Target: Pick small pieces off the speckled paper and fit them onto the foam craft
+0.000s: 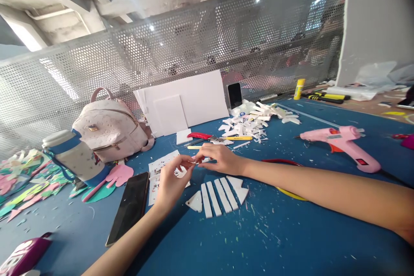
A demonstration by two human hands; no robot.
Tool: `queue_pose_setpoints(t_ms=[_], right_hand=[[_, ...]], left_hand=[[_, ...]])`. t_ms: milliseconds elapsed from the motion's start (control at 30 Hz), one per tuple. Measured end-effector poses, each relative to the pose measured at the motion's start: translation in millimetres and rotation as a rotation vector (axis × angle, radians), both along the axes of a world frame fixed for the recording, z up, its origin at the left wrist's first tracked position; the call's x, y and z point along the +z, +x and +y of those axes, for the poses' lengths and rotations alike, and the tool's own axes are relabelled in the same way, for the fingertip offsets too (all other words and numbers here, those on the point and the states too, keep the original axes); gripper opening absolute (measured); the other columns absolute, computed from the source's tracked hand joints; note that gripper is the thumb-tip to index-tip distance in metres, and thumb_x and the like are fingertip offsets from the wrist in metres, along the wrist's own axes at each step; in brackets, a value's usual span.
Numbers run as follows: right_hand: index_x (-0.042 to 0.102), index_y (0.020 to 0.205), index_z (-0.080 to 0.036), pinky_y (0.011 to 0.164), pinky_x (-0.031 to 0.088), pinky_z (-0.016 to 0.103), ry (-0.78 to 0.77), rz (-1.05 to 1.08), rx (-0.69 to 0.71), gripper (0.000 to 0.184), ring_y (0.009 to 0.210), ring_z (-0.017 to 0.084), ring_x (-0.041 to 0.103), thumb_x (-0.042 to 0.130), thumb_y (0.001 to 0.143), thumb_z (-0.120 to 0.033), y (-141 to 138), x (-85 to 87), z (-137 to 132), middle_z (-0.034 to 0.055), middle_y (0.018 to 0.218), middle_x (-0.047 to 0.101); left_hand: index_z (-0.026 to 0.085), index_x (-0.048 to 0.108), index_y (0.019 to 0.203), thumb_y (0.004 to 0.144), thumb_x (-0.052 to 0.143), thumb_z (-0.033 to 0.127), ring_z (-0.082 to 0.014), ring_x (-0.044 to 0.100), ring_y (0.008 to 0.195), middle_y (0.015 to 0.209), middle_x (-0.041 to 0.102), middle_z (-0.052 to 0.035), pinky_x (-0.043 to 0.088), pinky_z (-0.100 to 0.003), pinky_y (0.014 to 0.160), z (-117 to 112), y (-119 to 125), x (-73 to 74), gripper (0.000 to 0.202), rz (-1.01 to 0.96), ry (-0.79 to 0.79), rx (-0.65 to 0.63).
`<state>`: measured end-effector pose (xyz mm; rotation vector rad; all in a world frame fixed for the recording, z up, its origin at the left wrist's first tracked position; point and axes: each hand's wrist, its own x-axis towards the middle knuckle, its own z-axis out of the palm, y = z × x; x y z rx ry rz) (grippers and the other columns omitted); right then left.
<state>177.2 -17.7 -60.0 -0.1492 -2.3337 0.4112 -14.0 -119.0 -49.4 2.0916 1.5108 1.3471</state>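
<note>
My left hand (173, 177) and my right hand (221, 159) meet over the table with fingertips pinched close together. Whatever lies between the fingers is too small to make out. Just below them, white foam pieces are laid out like a fish: a rounded triangular head piece (195, 202) with a small hole, several parallel strips (213, 198) and a notched tail piece (238, 189). Partly behind my left hand lies a white paper sheet (155, 168) scattered with small dark bits. A red-handled tool (199, 136) and a yellow craft knife (238, 138) lie beyond my right hand.
A black phone (131, 207) lies beside my left forearm. A pink glue gun (343, 142) rests at the right. White foam scraps (249, 123), white boards (200, 97), a pink backpack (110, 125) and a bottle (77, 157) stand or lie farther back. Colored scraps (29, 181) cover the left.
</note>
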Motion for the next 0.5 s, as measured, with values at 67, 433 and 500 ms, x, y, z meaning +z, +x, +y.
queue_pose_setpoints(t_ms=[67, 433, 500], right_hand=[[0.064, 0.102, -0.018, 0.077, 0.047, 0.028, 0.010, 0.011, -0.002, 0.018, 0.086, 0.016, 0.058, 0.058, 0.096, -0.033, -0.4, -2.5, 2.3, 0.0042, 0.090, 0.067], [0.068, 0.094, -0.018, 0.080, 0.046, 0.030, 0.054, 0.029, 0.011, 0.018, 0.088, 0.018, 0.058, 0.058, 0.096, -0.031, 0.2, 0.0, 2.0, 0.0055, 0.091, 0.070], [0.068, 0.093, -0.018, 0.082, 0.046, 0.030, 0.052, 0.033, 0.006, 0.018, 0.089, 0.018, 0.058, 0.056, 0.097, -0.031, 0.7, 0.5, 1.6, 0.0053, 0.093, 0.070]], left_hand=[[0.022, 0.065, 0.089, 0.083, 0.061, 0.015, -0.0158, 0.066, 0.074, 0.081, 0.072, 0.0012, 0.045, -0.026, 0.068, -0.7, 1.6, 0.6, 0.010, 0.000, -0.001, 0.004], [0.023, 0.063, 0.095, 0.084, 0.059, 0.014, -0.0151, 0.066, 0.078, 0.086, 0.071, 0.0012, 0.046, -0.026, 0.070, -3.9, 4.4, 3.3, 0.015, 0.017, 0.042, -0.017], [0.023, 0.059, 0.108, 0.087, 0.058, 0.017, -0.0154, 0.067, 0.084, 0.097, 0.072, -0.0009, 0.046, -0.026, 0.073, -1.7, -3.4, 9.8, 0.022, 0.022, 0.033, -0.040]])
